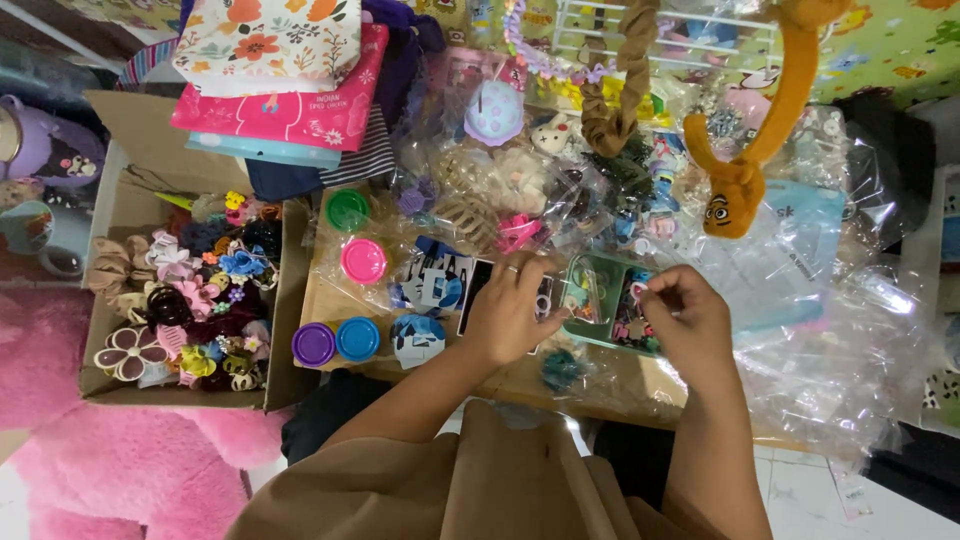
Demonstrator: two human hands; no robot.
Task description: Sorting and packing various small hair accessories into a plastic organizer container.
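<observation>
My left hand [510,308] rests with bent fingers on the left edge of a green compartment tray [588,300] full of small hair accessories; a ring shows on one finger. My right hand [685,315] hovers over the tray's right side and pinches a tiny pale item [640,290] between thumb and fingertips. The tray lies on a brown cardboard surface [330,300] among clear plastic bags. What sits under my left palm is hidden.
A cardboard box [283,300] of hair clips and scrunchies stands at the left. Small round pots, green [348,210], pink [363,261], purple [314,344] and blue [357,339], lie nearby. An orange plush headband [740,160], braided hairpieces [620,90], folded cloth packs [290,90] and crumpled plastic [830,330] surround them.
</observation>
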